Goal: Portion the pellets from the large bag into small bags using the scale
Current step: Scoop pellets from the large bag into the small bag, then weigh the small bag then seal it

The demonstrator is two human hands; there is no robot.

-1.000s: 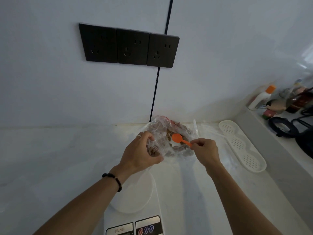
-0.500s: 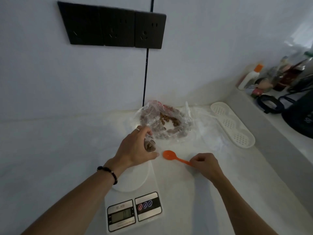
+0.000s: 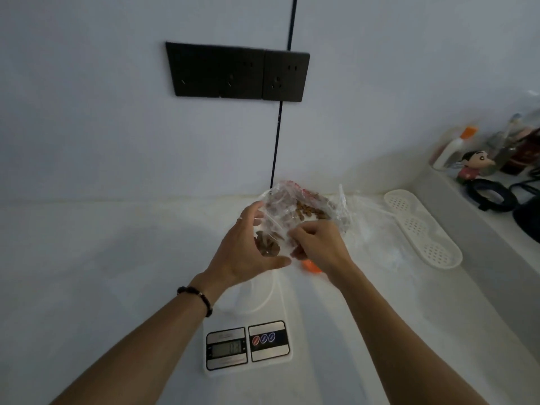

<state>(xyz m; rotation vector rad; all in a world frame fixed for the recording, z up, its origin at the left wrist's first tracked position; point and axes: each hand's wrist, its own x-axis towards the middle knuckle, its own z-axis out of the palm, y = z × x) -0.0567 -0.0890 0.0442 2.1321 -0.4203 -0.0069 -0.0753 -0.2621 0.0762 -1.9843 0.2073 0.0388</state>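
head view, hands: left hand (image 3: pixel 244 252) cups a small clear bag (image 3: pixel 270 239) of brown pellets, and the right hand (image 3: pixel 318 247) pinches its top edge
big bag: large bag (image 3: pixel 304 207) sits just behind the hands, against the wall
scale: white scale (image 3: pixel 248 343) is right below the wrists, display lit
spoon: orange spoon (image 3: pixel 310 266) lies on the counter, mostly hidden under the right hand

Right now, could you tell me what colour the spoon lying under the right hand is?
Orange; the spoon shows in the head view.
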